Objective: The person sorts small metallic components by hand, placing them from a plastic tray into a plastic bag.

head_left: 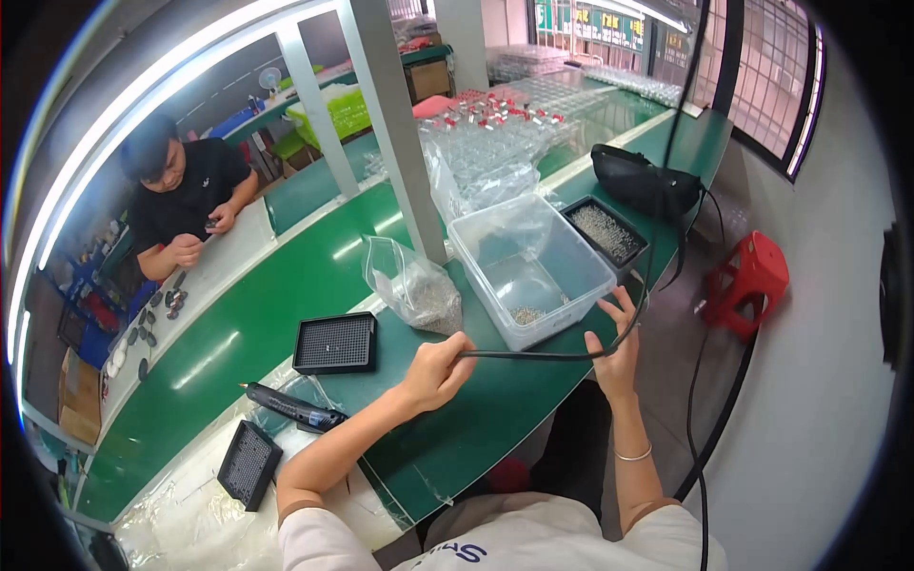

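My left hand (438,373) is closed around a black cable (533,356). From that fist the cable runs right across my other hand, then bends upward past the table edge. My right hand (619,347) has its thumb and fingers apart, with the cable lying across it, beside the near right corner of a clear plastic bin (476,252). Small metal parts (526,314) lie at the bottom of the bin. Left of the bin rests a clear plastic bag (411,285) of small grey parts. Near my left forearm are a black electric screwdriver (295,407) and a black gridded tray (335,344).
Another gridded tray (249,464) lies on plastic sheeting at left. Behind the bin are a black tray of small parts (605,231) and a black bag (645,181). A metal post (395,124) rises from the table. A red stool (745,285) stands right; a co-worker (186,200) sits across.
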`<state>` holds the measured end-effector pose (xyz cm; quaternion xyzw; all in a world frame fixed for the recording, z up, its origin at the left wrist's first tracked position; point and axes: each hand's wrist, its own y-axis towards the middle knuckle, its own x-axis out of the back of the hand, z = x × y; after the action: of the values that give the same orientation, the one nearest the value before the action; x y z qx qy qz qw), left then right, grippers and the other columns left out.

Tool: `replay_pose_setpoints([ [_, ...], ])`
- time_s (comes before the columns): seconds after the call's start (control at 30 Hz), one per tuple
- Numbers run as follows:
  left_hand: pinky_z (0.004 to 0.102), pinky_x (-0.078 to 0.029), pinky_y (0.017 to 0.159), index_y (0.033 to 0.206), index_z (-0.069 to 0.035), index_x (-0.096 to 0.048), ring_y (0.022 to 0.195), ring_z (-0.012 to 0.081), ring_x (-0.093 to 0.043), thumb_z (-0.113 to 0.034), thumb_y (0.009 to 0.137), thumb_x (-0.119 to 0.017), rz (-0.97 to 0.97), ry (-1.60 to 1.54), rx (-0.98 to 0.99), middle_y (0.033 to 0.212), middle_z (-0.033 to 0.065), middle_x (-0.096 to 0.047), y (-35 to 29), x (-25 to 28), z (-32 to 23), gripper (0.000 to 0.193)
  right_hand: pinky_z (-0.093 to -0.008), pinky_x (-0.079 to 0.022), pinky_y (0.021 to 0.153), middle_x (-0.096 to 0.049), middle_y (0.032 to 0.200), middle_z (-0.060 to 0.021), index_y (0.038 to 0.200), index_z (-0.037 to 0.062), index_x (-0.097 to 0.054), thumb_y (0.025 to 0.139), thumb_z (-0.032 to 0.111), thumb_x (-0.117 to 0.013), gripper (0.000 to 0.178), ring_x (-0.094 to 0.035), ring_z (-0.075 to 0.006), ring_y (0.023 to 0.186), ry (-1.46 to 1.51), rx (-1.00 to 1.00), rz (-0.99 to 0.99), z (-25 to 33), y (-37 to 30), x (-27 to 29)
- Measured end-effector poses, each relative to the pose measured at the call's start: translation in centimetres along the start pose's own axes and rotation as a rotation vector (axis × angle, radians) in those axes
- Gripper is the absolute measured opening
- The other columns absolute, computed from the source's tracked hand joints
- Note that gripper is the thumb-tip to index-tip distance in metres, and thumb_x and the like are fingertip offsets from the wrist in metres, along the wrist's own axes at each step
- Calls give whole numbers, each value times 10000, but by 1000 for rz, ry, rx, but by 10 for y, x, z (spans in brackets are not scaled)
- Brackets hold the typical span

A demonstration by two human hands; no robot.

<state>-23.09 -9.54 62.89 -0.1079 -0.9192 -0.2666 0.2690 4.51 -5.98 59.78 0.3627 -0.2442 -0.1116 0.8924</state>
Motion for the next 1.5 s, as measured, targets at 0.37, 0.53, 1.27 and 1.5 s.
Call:
replay_pose_setpoints([
  [0.37,282,-331,431,758,-13,-505,458,147,-436,-84,830,-523,-452,-188,62,552,58,-447,-25,-1,22,103,-409,-228,1064,-393,1357,-148,1212,-15,-481,796,130,-536,444,-301,-296,1307,142,-93,-170,28,-15,1],
  [0.53,244,-157,360,663,-113,-389,383,70,-209,-383,961,-393,-883,-951,227,492,-42,-250,1,48,10,402,-420,-239,1064,-373,1386,-138,1253,-2,-472,777,104,-544,493,-281,-305,1322,66,6,38,61,16,0],
  [1.27,314,-452,842,1121,-12,-491,1000,202,-550,64,823,-506,-989,63,-77,1106,130,-527,22,114,17,307,-587,-61,1064,-448,1296,-52,786,147,-596,631,216,-787,256,-276,-297,1322,-191,99,269,62,18,-1],
  [1.5,366,-476,825,1105,-15,-532,975,308,-586,-56,859,-531,-24,77,-238,1056,173,-588,158,29,-46,249,-573,-42,1079,-510,1237,-45,768,141,-597,578,172,-807,285,-354,-296,1282,-107,125,337,63,12,16],
])
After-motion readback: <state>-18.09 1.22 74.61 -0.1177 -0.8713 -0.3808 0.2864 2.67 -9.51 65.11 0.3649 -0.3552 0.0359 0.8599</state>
